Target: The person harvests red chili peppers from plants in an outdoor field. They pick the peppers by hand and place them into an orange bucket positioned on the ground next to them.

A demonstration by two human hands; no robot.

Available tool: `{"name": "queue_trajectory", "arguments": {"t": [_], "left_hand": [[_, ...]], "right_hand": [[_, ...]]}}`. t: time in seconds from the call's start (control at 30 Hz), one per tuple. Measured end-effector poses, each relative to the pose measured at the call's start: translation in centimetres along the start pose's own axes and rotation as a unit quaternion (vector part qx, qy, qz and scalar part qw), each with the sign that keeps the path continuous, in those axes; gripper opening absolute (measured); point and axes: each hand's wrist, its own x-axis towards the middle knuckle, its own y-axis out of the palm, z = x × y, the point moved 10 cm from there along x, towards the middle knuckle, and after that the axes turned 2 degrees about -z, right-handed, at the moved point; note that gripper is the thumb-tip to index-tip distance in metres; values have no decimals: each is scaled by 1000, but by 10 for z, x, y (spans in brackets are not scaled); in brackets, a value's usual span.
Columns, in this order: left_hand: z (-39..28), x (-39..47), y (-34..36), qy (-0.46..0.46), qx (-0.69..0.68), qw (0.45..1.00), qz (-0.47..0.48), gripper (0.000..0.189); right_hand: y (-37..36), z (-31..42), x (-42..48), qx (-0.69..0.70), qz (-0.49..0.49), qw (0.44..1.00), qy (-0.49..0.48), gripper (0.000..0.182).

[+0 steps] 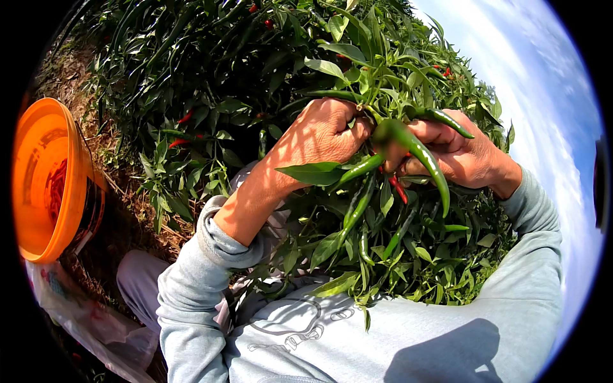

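Both my hands are in among the stems of a chili pepper plant [383, 81]. My left hand [335, 131] is curled with its fingers closed near a stem; whether it grips that stem is not clear. My right hand [455, 151] is bent in beside it, its fingertips partly hidden by leaves and a blurred patch. A long green chili [433, 167] hangs in front of the right fingers, and another green chili [443, 119] lies across the back of them. Just below the hands hangs a red chili [398, 189].
An orange bucket [69, 191] with red chilies [57, 189] inside stands on the soil at the left. Below it lies a whitish plastic bag [91, 330]. Dense chili plants [191, 62] spread ahead, with foliage close against my torso.
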Motion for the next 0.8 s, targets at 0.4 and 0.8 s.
{"name": "queue_trajectory", "arguments": {"t": [0.4,0.8], "left_hand": [[19,1,10,-30,-94,995,24,46],[-9,-19,17,49,-17,988,-147,16]], "right_hand": [[-12,11,-13,-116,-162,980,-26,14],[16,32,-21,-515,-218,814,-157,40]]}}
